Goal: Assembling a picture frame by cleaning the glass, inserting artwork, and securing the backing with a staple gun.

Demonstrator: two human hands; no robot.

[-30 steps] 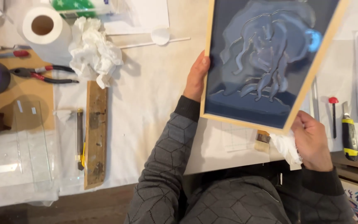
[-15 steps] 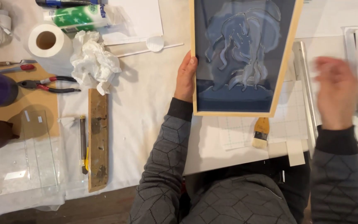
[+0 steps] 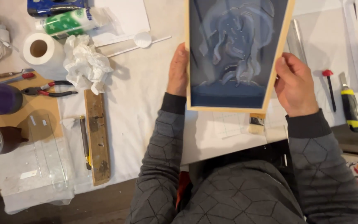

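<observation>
Head view: left hand (image 3: 178,71) and right hand (image 3: 296,86) gripping framed picture (image 3: 237,54).

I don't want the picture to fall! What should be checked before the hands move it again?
1. Left hand grips the left edge of the wooden-framed picture: ok.
2. Right hand grips the right edge: ok.
3. Frame held level: not ok, it leans a little to one side.
4. Small brush lies on the table right below the frame, where it could get bumped: not ok.
5. Utility knife and red-topped tool lie off to the right, apart from the frame: ok.
6. Top of the frame free of other things: cannot tell, it runs out of view.
</observation>
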